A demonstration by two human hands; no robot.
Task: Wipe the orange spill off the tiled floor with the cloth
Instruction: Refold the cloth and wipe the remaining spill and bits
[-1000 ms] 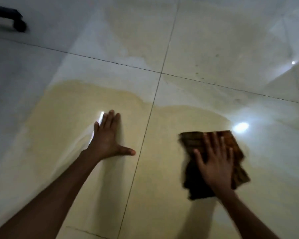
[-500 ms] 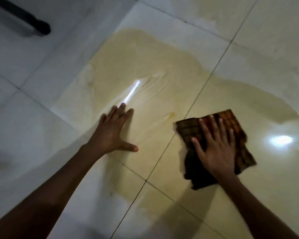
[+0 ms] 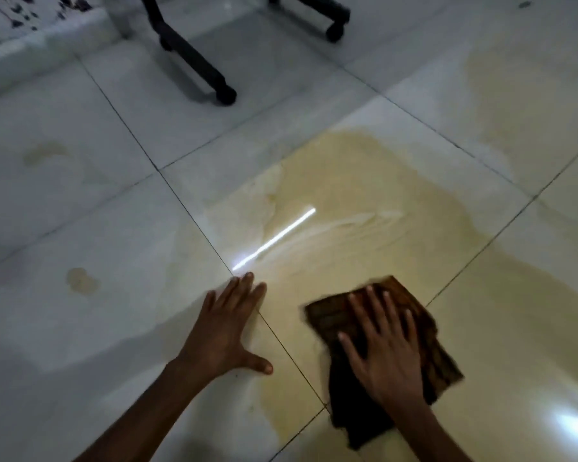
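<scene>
A wide orange-yellow spill (image 3: 364, 201) covers several glossy white floor tiles (image 3: 80, 211) in the middle and right of the view. A dark brown patterned cloth (image 3: 331, 315) lies flat on the wet tile at lower right. My right hand (image 3: 387, 355) presses down on the cloth with fingers spread. My left hand (image 3: 224, 331) rests flat on the floor to the left of the cloth, fingers together and thumb out, at the spill's near-left edge across a grout line. It holds nothing.
Black chair legs with casters (image 3: 224, 95) stand at the top, a second caster (image 3: 334, 31) further right. A small stain (image 3: 80, 281) marks the tile at left, a fainter one (image 3: 44, 151) above it. A white patterned surface (image 3: 30, 25) fills the top-left corner.
The view has swung left and up, bringing the chair legs into sight. My right hand has slid the cloth toward me and to the left, nearer my left hand, which stays flat on the floor.
</scene>
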